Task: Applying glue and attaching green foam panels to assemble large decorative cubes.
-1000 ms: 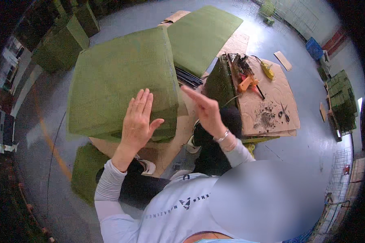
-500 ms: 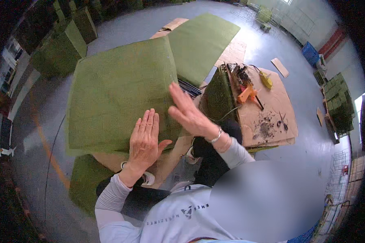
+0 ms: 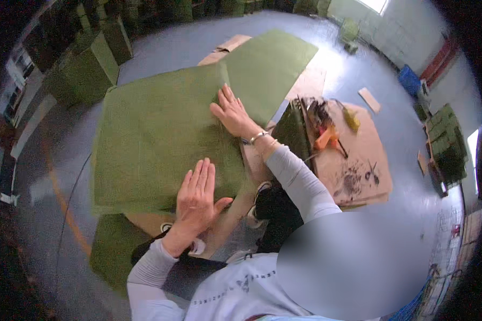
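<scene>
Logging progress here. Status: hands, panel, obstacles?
Left hand open at near edge of green panel. Right hand open at its right edge. Orange glue gun aside, on cardboard.

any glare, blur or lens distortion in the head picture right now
Head view: glare whitens the floor at upper right; head view: dark corners, edges bending toward the rim; head view: a smooth blurred patch hides the lower right, the scissors look soft, the left hand has a clear outline.
</scene>
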A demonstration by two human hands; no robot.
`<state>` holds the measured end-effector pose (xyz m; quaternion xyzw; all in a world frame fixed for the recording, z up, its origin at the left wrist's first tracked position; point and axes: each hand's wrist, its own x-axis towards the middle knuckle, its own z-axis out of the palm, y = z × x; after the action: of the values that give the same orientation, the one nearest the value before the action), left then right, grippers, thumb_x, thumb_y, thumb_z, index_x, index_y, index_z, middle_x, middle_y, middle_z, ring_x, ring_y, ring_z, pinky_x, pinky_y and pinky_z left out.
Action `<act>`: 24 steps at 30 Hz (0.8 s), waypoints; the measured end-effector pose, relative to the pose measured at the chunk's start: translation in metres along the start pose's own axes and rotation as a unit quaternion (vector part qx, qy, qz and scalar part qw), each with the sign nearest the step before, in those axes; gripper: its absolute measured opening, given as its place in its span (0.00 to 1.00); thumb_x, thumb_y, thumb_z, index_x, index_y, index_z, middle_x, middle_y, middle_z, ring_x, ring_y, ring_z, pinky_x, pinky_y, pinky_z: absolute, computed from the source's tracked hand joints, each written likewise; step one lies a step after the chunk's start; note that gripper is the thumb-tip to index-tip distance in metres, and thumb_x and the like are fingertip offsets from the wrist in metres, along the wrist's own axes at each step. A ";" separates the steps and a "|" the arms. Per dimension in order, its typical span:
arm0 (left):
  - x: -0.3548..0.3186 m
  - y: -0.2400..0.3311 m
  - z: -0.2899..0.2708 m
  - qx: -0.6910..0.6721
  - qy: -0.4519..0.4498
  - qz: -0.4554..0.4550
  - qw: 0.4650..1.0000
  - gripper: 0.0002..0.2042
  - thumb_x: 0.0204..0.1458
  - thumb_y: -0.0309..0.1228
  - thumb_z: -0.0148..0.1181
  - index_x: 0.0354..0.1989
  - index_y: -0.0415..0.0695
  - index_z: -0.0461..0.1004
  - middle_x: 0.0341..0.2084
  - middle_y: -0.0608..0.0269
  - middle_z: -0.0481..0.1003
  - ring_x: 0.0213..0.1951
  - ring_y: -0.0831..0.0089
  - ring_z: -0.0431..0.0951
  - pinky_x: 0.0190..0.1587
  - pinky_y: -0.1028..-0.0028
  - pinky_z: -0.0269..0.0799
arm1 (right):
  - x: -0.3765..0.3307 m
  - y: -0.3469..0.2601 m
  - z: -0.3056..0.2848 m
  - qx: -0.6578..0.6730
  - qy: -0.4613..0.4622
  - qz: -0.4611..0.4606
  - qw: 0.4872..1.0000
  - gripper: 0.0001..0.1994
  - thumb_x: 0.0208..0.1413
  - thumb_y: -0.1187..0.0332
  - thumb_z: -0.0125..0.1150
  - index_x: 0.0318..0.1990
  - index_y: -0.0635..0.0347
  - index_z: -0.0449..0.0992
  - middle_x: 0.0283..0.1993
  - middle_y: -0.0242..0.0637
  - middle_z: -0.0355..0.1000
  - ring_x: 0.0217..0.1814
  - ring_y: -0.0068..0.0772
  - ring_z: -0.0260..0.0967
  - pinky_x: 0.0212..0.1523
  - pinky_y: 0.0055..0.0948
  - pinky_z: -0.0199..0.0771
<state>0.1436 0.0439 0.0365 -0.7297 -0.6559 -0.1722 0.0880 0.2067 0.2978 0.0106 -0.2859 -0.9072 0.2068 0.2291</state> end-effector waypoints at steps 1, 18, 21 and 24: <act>-0.005 -0.005 0.000 -0.001 -0.007 0.009 1.000 0.40 0.49 0.58 0.37 0.56 0.29 0.54 0.57 0.42 0.55 0.59 0.52 0.55 0.58 0.57 0.52 | 0.004 -0.007 -0.003 -0.019 -0.020 0.014 1.000 0.36 0.58 0.46 0.27 0.62 0.71 0.41 0.67 0.54 0.31 0.71 0.44 0.26 0.66 0.43 0.28; 0.009 -0.010 0.005 -0.030 -0.032 0.016 0.999 0.39 0.50 0.57 0.38 0.56 0.30 0.54 0.57 0.43 0.55 0.60 0.53 0.55 0.58 0.58 0.53 | 0.169 0.072 0.007 -0.077 -0.030 0.138 0.987 0.43 0.51 0.36 0.30 0.64 0.63 0.39 0.69 0.44 0.31 0.71 0.38 0.26 0.65 0.48 0.32; 0.002 -0.008 0.004 -0.031 -0.037 0.008 0.999 0.39 0.50 0.58 0.37 0.56 0.29 0.54 0.57 0.43 0.55 0.59 0.53 0.55 0.58 0.58 0.53 | 0.162 0.054 0.006 -0.040 -0.030 0.139 0.989 0.44 0.51 0.36 0.32 0.64 0.64 0.37 0.69 0.44 0.29 0.71 0.38 0.25 0.65 0.47 0.30; -0.002 -0.008 0.002 -0.026 -0.034 0.002 0.999 0.39 0.50 0.58 0.36 0.56 0.29 0.54 0.57 0.43 0.55 0.59 0.53 0.55 0.58 0.59 0.53 | 0.137 0.035 0.010 -0.061 -0.040 0.157 0.985 0.43 0.52 0.37 0.31 0.63 0.66 0.36 0.69 0.45 0.29 0.71 0.40 0.24 0.66 0.46 0.29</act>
<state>0.1356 0.0438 0.0336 -0.7385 -0.6524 -0.1638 0.0473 0.1159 0.4057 0.0251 -0.4303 -0.8702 0.1953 0.1396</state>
